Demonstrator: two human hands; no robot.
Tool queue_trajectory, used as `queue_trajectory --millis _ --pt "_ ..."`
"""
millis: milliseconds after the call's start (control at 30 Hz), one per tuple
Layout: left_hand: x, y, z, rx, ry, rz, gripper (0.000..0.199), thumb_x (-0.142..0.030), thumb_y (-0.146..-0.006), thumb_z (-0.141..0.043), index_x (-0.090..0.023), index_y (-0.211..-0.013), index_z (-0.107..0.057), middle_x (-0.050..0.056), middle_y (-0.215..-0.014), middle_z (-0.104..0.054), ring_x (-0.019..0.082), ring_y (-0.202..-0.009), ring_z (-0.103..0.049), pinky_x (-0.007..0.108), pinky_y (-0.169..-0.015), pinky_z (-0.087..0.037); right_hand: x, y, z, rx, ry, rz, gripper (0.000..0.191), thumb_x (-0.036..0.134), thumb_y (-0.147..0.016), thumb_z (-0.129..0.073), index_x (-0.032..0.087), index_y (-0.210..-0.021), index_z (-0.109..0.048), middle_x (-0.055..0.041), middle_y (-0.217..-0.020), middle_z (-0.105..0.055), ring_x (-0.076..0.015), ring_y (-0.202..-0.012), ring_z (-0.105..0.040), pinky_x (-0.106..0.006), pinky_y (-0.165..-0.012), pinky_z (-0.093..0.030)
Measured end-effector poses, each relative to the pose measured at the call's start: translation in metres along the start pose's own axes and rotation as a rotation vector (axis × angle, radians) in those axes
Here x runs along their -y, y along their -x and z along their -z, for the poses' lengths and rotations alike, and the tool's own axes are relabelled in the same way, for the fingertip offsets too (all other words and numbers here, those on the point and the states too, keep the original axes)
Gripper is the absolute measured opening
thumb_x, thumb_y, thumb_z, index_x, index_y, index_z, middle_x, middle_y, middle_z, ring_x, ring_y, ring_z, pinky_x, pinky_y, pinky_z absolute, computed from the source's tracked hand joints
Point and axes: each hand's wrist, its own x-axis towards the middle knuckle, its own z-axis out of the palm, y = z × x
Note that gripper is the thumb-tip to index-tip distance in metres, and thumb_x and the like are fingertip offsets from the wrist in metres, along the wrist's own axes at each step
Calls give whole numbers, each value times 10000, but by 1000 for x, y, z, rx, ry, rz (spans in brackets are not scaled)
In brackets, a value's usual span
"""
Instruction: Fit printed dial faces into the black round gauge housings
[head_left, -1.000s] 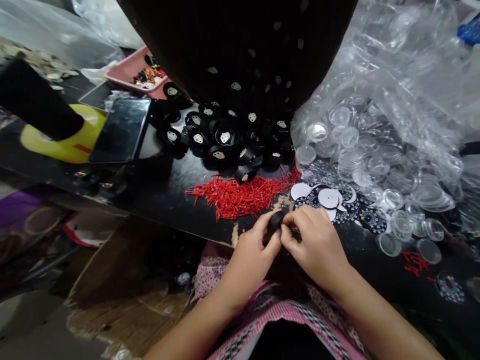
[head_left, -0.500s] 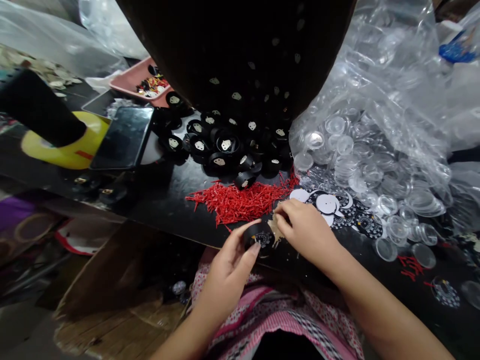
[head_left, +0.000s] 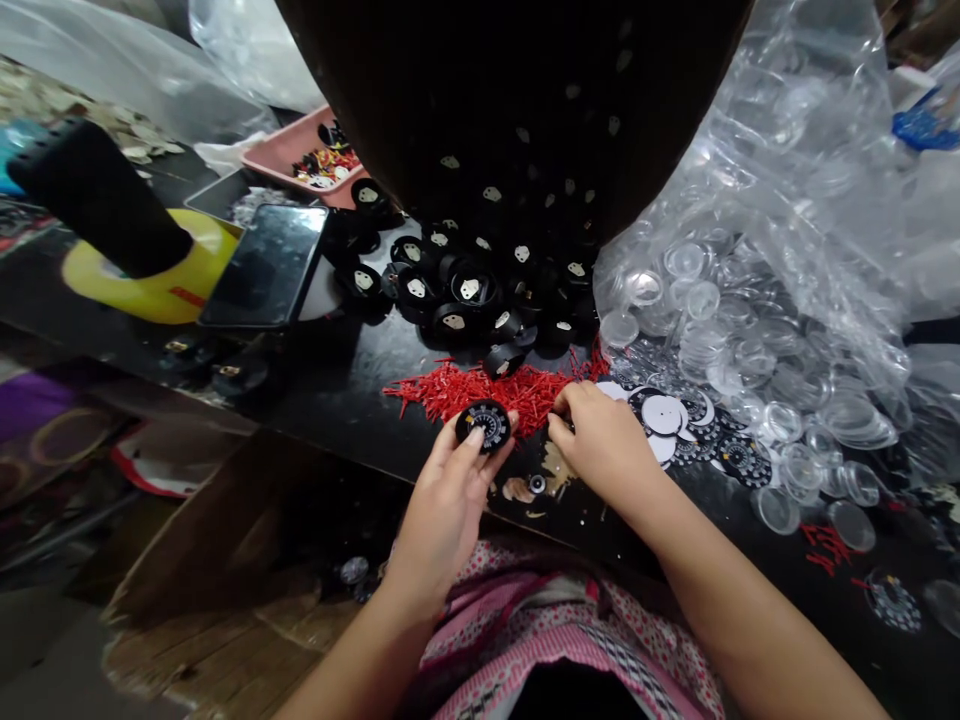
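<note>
My left hand (head_left: 450,490) grips a round black gauge (head_left: 486,424) with a printed dial face, thumb on the dial. My right hand (head_left: 596,430) is at the right edge of a heap of red pointers (head_left: 442,388), fingers bent together; whether a piece is between them is too small to tell. Just below it a worn patch and a small round metal fixture (head_left: 537,484) show on the black table (head_left: 360,430). Black housings (head_left: 469,290) with pale plates are heaped behind the red pointers. Printed dials (head_left: 742,455) and white discs (head_left: 661,414) lie right of my right hand.
Clear round covers (head_left: 720,330) spill from a plastic bag (head_left: 810,180) on the right. At left are a phone (head_left: 262,265), a yellow tape roll (head_left: 127,295) and a pink tray (head_left: 281,150). A large dark object (head_left: 510,100) overhangs the back. Cardboard (head_left: 225,610) lies below left.
My left hand has moved up and left with the gauge, uncovering the metal fixture. My right hand has shifted slightly up to the red pointers. The camera view has shifted a little.
</note>
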Motion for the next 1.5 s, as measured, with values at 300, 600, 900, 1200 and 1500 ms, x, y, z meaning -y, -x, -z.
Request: queue_trajectory --millis 300,600,900,1200,1500 --pt "-4 11 10 -20 -73 -25 267 -320 -881 -644 -200 -1119 -644 90 -1103 -743 237 -1093 -682 450 -1053 -472 -11 9 2 21 -56 6 98 139 -888 -516 169 -889 -609 -75 -922 -673 -216 -867 -627 -339 -761 -419" --pt "-11 4 8 -35 -28 -25 224 -294 -883 -640 -192 -1082 -660 88 -1111 -738 240 -1136 -660 436 -1083 -444 -11 8 5 -22 -53 42 126 161 -919 -503 160 -931 -629 -83 -935 -676 -227 -884 -627 -348 -791 -416" --pt "4 16 -2 8 1 90 275 -292 -872 -653 -202 -1130 -621 90 -1105 -744 228 -1013 -713 392 -972 -523 -9 -4 3 -10 56 89 140 143 -903 -488 156 -855 -618 -121 -875 -690 -266 -815 -639 -407 -789 -391" --pt "1 18 -15 88 148 350 233 -298 -891 -628 -217 -1108 -607 92 -1223 -698 269 -1031 -716 434 -927 -561 -22 22 7 -76 -309 195 72 209 -918 -547 188 -866 -593 -21 -846 -667 -163 -777 -597 -311 -754 -409" --pt "10 21 -25 107 108 242 223 -315 -913 -592 -198 -1095 -646 94 -1140 -742 267 -1138 -669 435 -1003 -529 -18 47 10 -118 -455 183 12 203 -891 -590 196 -901 -589 -50 -929 -640 -210 -891 -578 -363 -788 -412"
